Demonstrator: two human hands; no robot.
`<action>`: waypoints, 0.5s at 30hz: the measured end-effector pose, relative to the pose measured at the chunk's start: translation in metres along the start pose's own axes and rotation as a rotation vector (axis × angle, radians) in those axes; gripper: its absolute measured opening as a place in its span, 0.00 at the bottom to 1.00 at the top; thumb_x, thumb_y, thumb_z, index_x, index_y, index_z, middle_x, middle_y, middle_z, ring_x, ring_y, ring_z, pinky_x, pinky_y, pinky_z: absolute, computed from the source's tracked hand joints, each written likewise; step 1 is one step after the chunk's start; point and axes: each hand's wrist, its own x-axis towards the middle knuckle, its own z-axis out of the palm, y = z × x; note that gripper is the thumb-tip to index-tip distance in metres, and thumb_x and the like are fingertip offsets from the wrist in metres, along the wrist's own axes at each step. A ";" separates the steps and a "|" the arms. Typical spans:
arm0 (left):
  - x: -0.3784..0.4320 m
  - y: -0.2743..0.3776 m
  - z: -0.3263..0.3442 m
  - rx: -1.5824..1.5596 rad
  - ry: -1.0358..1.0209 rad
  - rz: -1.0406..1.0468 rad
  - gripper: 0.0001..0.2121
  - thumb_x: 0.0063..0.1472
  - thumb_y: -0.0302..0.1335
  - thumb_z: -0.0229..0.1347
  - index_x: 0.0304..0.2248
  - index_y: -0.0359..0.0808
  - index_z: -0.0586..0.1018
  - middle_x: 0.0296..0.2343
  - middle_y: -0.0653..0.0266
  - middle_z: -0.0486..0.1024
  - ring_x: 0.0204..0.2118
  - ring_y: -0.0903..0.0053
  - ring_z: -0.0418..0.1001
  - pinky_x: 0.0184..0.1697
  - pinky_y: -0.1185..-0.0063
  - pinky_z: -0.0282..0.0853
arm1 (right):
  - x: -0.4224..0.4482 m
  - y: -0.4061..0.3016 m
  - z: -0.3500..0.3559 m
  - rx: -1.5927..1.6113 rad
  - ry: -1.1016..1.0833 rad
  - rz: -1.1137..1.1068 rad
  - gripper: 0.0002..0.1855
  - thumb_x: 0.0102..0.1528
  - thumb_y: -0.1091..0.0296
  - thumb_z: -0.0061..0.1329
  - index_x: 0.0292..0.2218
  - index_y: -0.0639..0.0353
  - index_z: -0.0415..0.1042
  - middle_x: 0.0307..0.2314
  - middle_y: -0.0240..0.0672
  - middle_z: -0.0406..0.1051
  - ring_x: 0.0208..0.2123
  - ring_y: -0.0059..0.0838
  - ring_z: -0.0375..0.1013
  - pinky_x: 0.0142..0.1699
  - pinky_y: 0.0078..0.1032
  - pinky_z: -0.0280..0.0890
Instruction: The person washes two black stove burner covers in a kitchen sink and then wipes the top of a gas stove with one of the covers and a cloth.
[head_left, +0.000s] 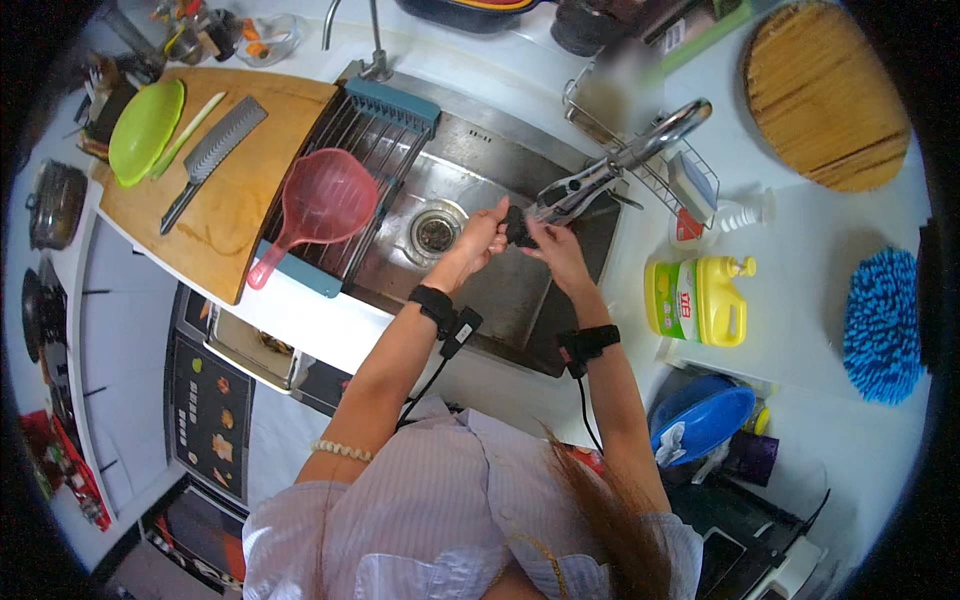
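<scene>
Over a stainless-steel sink (491, 274), my left hand (480, 238) grips a small, dark, soft-looking item (516, 226); its exact kind cannot be made out. My right hand (561, 253) is on the item's other side, thumb and fingertips at its edge and slightly blurred. Both hands are just below the chrome faucet (577, 191), whose head points down toward them. Whether water is running is hard to see. To the left of my hands is the round drain strainer (435, 234) in the sink floor.
A pink strainer ladle (330, 195) lies on a drying rack (375, 161) across the sink's left side. Beside it, a cutting board (247, 172) bears a cleaver (225, 142), a scallion stalk (191, 131) and a green basket (148, 131). Rightward stands a yellow detergent jug (697, 300).
</scene>
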 end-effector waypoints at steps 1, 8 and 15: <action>0.000 0.000 0.006 -0.020 -0.008 -0.016 0.16 0.55 0.40 0.46 0.20 0.36 0.65 0.11 0.75 0.57 0.11 0.88 0.51 0.12 0.88 0.44 | -0.004 -0.008 0.009 0.011 0.012 -0.009 0.14 0.50 0.63 0.45 0.37 0.61 0.65 0.29 0.29 0.64 0.27 0.15 0.61 0.28 0.16 0.59; -0.008 0.020 0.014 0.279 0.071 0.029 0.11 0.53 0.35 0.50 0.23 0.35 0.70 0.12 0.76 0.59 0.11 0.91 0.51 0.12 0.89 0.43 | -0.003 -0.011 0.011 -0.502 -0.017 -0.049 0.13 0.48 0.63 0.46 0.33 0.63 0.68 0.21 0.24 0.64 0.23 0.13 0.58 0.28 0.14 0.55; -0.013 0.038 -0.002 0.636 0.063 0.079 0.12 0.47 0.25 0.56 0.33 0.32 0.72 0.14 0.75 0.64 0.12 0.93 0.53 0.13 0.90 0.46 | 0.002 0.004 -0.017 -0.653 0.053 -0.076 0.15 0.51 0.62 0.40 0.36 0.63 0.66 0.24 0.35 0.68 0.24 0.26 0.65 0.30 0.24 0.58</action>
